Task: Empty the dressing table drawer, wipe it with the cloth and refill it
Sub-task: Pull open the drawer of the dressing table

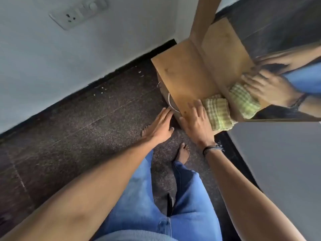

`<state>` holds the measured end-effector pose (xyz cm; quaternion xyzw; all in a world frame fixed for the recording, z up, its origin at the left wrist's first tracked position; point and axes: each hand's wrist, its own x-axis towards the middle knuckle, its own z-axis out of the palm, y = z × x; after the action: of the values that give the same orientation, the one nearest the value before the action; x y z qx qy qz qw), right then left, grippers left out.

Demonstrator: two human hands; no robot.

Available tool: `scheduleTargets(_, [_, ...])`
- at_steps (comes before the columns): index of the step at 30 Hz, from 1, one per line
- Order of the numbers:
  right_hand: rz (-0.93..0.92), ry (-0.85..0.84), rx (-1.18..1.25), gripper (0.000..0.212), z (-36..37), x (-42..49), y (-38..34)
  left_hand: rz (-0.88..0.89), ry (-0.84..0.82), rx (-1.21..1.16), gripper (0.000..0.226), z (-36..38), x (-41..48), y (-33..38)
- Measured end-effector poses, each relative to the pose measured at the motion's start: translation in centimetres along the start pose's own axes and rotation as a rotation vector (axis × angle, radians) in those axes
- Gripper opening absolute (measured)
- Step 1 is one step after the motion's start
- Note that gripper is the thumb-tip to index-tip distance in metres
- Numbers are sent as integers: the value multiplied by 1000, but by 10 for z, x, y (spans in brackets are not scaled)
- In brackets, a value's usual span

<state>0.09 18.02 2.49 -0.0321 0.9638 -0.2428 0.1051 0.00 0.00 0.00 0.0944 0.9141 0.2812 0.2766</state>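
A small wooden dressing table (184, 73) stands against a mirror (278, 40) on the right. A green-and-yellow checked cloth (218, 113) lies folded on its top near the front right corner. My right hand (196, 119) rests flat on the tabletop with straight fingers, touching the cloth's left edge. My left hand (159, 126) reaches with straight fingers to the table's front face, by a curved white handle (171, 104). The drawer front is mostly hidden below the tabletop edge.
The mirror reflects the cloth and my right hand. A dark speckled floor (86, 122) spreads to the left, with my bare feet on it. A white wall with a socket plate (78, 13) is at the back left. A grey surface (281, 153) lies at right.
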Motion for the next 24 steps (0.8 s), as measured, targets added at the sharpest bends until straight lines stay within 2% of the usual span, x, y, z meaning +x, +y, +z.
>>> scheduleTargets(8, [-91, 248, -69, 56, 34, 1, 20, 128, 151, -17, 76, 36, 52, -24])
scheduleTargets(16, [-85, 307, -13, 52, 38, -2, 24, 287, 464, 77, 54, 81, 68, -52])
scheduleTargets(20, [-95, 344, -57, 54, 45, -3, 27, 347, 525, 40, 45, 88, 80, -60])
scheduleTargets(24, [-95, 372, -113, 56, 46, -10, 25, 400, 531, 64, 47, 87, 79, -64])
